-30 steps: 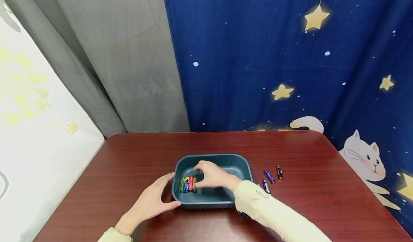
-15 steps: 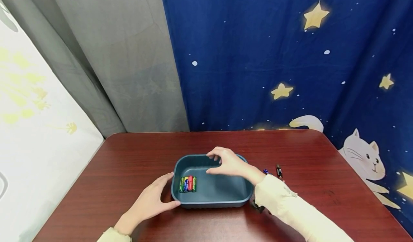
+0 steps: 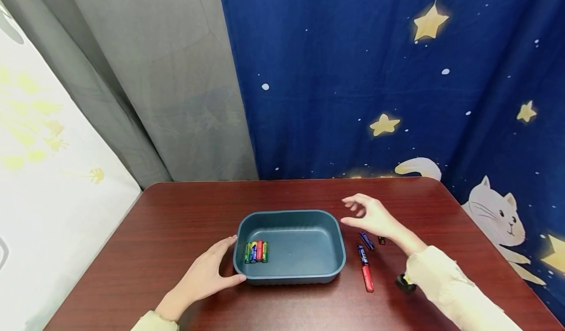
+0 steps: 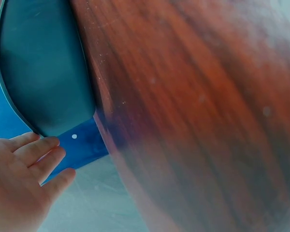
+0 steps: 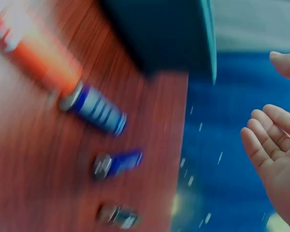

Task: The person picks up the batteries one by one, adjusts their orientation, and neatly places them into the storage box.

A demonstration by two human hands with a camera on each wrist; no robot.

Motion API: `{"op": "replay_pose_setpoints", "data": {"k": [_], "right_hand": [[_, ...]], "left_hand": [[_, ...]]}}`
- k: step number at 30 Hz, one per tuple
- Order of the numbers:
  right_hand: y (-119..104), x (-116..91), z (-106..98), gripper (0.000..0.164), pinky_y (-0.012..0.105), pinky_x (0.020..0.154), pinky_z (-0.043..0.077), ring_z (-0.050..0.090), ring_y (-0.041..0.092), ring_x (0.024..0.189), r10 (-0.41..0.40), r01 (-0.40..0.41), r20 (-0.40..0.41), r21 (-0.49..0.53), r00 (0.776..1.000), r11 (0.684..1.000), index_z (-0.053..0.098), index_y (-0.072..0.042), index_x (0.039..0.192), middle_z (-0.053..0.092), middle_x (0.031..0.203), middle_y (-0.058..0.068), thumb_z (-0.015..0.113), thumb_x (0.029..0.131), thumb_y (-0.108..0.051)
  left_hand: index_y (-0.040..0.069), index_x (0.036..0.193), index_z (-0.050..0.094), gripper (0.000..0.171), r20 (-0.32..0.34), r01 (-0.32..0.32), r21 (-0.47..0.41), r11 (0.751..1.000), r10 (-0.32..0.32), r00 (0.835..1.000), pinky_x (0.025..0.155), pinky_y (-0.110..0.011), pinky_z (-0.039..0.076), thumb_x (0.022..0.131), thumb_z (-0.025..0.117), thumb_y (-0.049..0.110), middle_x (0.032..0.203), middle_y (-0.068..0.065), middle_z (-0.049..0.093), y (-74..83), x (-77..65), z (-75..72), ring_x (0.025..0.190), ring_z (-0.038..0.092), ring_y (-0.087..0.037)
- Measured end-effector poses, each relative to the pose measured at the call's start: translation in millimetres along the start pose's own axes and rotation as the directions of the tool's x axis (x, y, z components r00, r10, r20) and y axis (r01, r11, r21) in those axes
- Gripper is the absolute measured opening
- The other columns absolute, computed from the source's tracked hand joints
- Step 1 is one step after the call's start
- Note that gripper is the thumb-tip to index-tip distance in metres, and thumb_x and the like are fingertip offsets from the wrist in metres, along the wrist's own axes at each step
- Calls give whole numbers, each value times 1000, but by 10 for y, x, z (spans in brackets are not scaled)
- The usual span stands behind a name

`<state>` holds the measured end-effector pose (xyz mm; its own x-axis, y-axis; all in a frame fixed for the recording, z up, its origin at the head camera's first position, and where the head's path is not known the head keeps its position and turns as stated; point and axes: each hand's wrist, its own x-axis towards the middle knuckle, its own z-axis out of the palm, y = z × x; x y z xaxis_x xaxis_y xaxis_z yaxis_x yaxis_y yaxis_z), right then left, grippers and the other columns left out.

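My left hand (image 3: 205,274) rests at the left end of a dark teal plastic tub (image 3: 291,278), thumb at the near corner and fingertips at its side. In the left wrist view, its fairly straight fingers (image 4: 36,154) touch the tub's edge. Several batteries stand in a row inside at the left: green, blue, red (image 3: 259,251) and green. My right hand (image 3: 372,218) hovers beyond the tub's right side, holding nothing, fingers loosely bent. Below it lie a blue battery (image 3: 367,241) and a partly hidden dark battery (image 3: 381,240). Nearer are a blue-and-silver battery (image 3: 363,255) and a red battery (image 3: 368,278).
The reddish-brown wooden table (image 3: 194,208) extends around the tub. Behind it hang a grey curtain (image 3: 176,76) and a blue star-patterned curtain (image 3: 335,76). A white patterned sheet (image 3: 53,184) hangs at the left.
My right hand has risen from the row of batteries and moved right, out over the table. All the batteries in the row now show, as does the red one outside. The left hand stays put.
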<state>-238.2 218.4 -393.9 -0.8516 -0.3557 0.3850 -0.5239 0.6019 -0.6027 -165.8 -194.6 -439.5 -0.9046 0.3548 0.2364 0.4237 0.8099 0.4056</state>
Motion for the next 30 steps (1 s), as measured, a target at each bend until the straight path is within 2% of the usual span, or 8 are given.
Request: {"op": "replay_pose_setpoints", "data": {"k": [5,8,15,23,30], "right_hand": [[336,-215,-204,43,30,68,52,57,28,85,118,-118,-40,5,992,993,60,-2,112,62,97,11,74,75,-20],[501,-331,-277,45,27,69,51,57,26,85,183,-183,-40,0,982,983,59,0,113,62,98,15,73,76,-22],[758,-546,-274,50,22,66,48,58,21,79,266,-267,-13,-25,964,964,59,4,111,63,94,14,76,72,-23],[880,-695,-207,55,22,64,47,54,18,80,265,-260,48,-97,963,961,61,3,107,61,90,7,80,65,-26],[928,-680,-181,54,23,64,46,52,18,79,219,-207,64,-150,974,967,61,4,105,60,90,6,81,62,-20]], "left_hand": [[12,135,43,88,0,-7,2,1000,7,1000,93,-44,43,67,66,64,134,-2,46,2,2,0,122,44,-20],[12,135,43,89,3,-1,-3,1000,1,1000,93,-44,43,67,66,63,134,-2,46,2,0,-3,122,44,-20],[12,135,43,90,11,7,-3,1000,-7,1000,94,-43,42,67,64,66,134,-2,46,0,-7,-8,122,44,-19],[12,135,43,88,15,17,-14,1000,-17,1000,94,-43,42,66,67,62,134,-2,46,-4,-6,-1,122,44,-20],[13,136,43,88,14,19,-15,1000,-19,1000,94,-44,42,67,68,61,134,-1,46,-7,-4,4,122,43,-20]]}}
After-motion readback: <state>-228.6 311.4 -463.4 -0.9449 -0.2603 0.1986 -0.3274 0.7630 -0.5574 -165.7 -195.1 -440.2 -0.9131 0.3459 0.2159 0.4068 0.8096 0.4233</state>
